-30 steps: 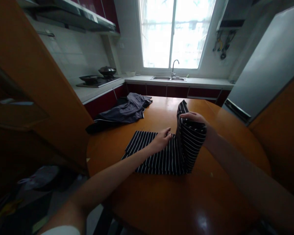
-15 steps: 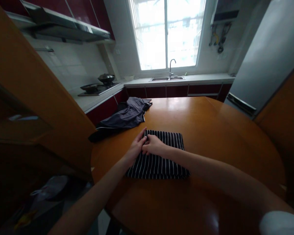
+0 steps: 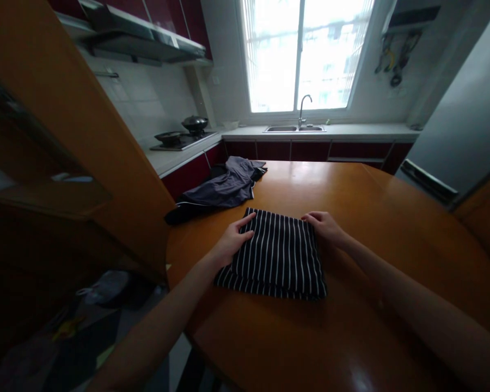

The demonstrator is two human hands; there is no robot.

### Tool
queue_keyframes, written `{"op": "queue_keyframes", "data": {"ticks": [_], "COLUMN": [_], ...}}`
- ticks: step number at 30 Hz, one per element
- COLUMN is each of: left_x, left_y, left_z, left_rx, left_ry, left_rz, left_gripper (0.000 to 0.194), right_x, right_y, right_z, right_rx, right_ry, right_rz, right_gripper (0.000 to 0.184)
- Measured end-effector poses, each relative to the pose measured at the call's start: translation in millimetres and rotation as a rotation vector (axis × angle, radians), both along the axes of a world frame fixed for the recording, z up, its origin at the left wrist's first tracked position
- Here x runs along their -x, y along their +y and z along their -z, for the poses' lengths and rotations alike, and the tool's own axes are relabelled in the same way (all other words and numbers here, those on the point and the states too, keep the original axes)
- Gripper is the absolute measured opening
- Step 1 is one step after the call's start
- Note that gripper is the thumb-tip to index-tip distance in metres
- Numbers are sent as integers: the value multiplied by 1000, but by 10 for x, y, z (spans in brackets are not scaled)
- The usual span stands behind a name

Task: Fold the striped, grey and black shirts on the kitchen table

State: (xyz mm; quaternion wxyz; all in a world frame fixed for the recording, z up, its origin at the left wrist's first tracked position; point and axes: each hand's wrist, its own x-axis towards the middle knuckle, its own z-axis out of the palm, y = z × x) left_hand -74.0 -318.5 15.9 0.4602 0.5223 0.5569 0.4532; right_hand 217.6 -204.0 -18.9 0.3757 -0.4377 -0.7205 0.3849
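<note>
R hand (image 3: 326, 228) moved: L edge → far R corner

Black, white-striped folded fabric (image 3: 280, 253) lies flat on orange-brown wooden table (image 3: 384, 218). My R fingers pinch its corner; L hand (image 3: 228, 242) on L edge, thumb & index apart. Crumpled grey-&-black garment (image 3: 224, 185) beyond, to L.

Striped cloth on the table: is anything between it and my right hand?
Nothing visible stands between them: the right hand touches the far right corner of the striped cloth. Grey clothing lies off left.
</note>
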Motion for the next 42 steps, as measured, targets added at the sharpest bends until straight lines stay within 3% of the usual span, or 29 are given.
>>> {"op": "queue_keyframes", "data": {"ticks": [6, 16, 21, 26, 32, 36, 39, 42], "left_x": [236, 438, 460, 553, 648, 674, 674, 685], "left_y": [-28, -88, -55, -16, 4, 18, -7, -140], "left_z": [-18, 140, 166, 208, 209, 200, 182, 146], "left_rx": [74, 240, 223, 127, -60, -41, -31, 0], "left_ry": [-46, -24, -18, 117, 393, 617, 621, 462], "left_rz": [18, 48, 60, 73, 113, 77, 40, 44], "left_gripper": [68, 73, 75, 73, 74, 70, 68, 73], "right_x": [138, 204, 267, 359, 388, 382, 384, 388], "right_y": [31, 114, 92, 36, 17, 24, 33, 40], "right_z": [132, 127, 130, 134, 160, 182, 205, 227], "right_rx": [-10, 67, -56, -226, -255, -252, -237, -244], "right_ry": [-21, -28, -349, -581, -578, -559, -552, -554], "right_rz": [-75, -172, -6, 9, 15, 28, 33, 41], "right_gripper": [37, 29, 23, 23, 25, 26, 26, 26]}}
